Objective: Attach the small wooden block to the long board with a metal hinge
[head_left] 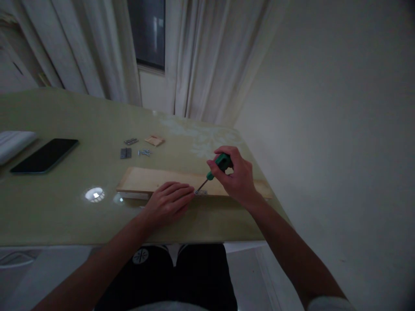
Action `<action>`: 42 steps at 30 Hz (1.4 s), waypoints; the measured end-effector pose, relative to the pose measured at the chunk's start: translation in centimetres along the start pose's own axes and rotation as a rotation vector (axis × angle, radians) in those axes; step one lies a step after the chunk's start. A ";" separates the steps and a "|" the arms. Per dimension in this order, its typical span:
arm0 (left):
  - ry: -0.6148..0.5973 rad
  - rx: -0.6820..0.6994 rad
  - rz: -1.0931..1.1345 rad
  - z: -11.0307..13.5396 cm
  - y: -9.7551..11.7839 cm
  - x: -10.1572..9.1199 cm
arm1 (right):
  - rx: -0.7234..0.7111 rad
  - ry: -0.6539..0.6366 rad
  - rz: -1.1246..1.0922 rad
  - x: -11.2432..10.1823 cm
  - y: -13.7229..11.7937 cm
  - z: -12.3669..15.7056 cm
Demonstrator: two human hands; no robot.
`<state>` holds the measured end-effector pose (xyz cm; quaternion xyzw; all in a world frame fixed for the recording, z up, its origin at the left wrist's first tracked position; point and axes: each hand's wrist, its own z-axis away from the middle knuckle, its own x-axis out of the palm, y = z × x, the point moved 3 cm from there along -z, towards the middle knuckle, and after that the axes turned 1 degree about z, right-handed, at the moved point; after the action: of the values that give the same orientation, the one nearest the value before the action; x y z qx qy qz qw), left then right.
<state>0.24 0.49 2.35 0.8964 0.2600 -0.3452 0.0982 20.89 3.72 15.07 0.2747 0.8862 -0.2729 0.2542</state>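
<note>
A long pale wooden board (149, 179) lies across the table near its front edge. On its front edge sits a small metal hinge (201, 192). My right hand (238, 175) is closed around the green handle of a screwdriver (210, 175), which slants down to the left. The screwdriver's tip meets the left end of the hinge. My left hand (170, 201) presses on the board just left of the hinge, its fingers together and their tips beside the metal. The left thumb is hidden, as is any screw under the tip.
Behind the board lie several loose screws (144, 152), a dark square hinge (126, 153), another metal hinge (131, 141) and a torn brown paper piece (154, 140). A dark phone (45, 156) and a white object (14, 144) are at left. A wall (340, 151) borders the table's right side.
</note>
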 end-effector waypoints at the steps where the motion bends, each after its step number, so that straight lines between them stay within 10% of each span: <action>1: 0.003 -0.001 0.002 0.0 0.0 0.0 | -0.001 -0.002 -0.005 0.0 0.0 0.0; 30: 0.005 -0.024 0.030 0.0 0.0 0.0 | -0.041 -0.090 0.005 0.5 -1.0 -1.0; 36: 0.007 -0.094 0.029 -0.2 0.0 0.3 | 0.118 -0.328 0.473 -0.8 -2.3 -3.5; 42: -0.055 -0.196 -0.001 -0.4 -0.6 0.7 | -0.159 -0.749 0.281 -1.7 -2.5 -5.7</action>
<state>0.61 1.46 2.20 0.8726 0.2901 -0.3425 0.1925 18.82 4.97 21.06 0.2542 0.7045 -0.2472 0.6148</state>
